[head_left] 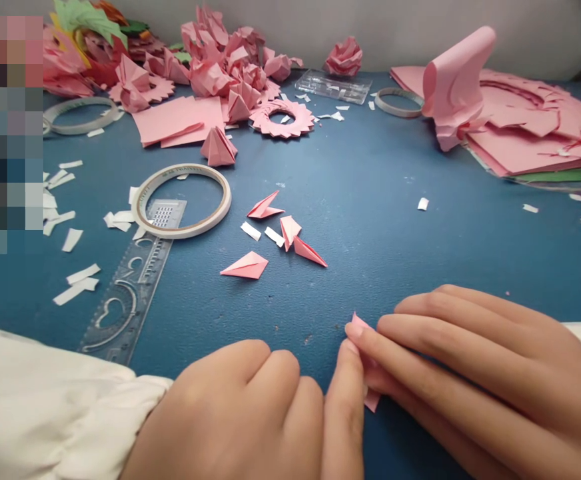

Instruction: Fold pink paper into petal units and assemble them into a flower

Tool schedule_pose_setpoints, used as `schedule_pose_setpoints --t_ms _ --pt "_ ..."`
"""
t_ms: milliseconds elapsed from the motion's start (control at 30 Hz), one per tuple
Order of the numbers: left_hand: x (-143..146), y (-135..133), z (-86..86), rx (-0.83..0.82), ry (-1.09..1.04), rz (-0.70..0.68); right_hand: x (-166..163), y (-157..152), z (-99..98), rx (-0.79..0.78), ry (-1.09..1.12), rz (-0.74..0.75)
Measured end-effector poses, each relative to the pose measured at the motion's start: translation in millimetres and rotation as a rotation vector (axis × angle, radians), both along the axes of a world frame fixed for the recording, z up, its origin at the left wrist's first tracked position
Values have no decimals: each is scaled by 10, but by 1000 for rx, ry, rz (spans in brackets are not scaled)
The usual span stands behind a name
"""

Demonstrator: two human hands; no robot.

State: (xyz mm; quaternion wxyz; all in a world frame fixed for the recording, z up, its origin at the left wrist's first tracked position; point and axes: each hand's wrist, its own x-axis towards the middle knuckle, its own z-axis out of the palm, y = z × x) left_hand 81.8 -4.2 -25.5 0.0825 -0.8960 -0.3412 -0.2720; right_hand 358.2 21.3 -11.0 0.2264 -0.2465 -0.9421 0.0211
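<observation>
At the near edge of the view, a small pink piece of paper (372,400) is pinched between my two hands, mostly covered by the fingers. My left hand (265,413) is curled, its index finger pressing on the paper. My right hand (480,360) reaches in from the right, index fingertip and thumb on the same piece. Ahead of the hands lie several small folded pink paper pieces, one a kite shape (247,266) and another a narrow point (310,252). Two white paper strips (251,231) lie among them.
A tape roll (223,217) rests over a clear stencil ruler (120,307) at left. Behind are crumpled pink paper models (220,63), a folded paper ring (298,120), a clear plastic case (333,87) and pink sheets (505,150). White scraps (73,240) lie scattered on the blue table (370,233).
</observation>
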Motion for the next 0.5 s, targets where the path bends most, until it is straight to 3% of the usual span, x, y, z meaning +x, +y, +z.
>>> schedule_pose_setpoints --t_ms 233,500 --pt "-7 -18 8 -10 -19 -18 -9 14 -26 -91 0 -17" --pt "13 -36 -25 -2 -58 14 -50 47 -4 -88 -1 -51"
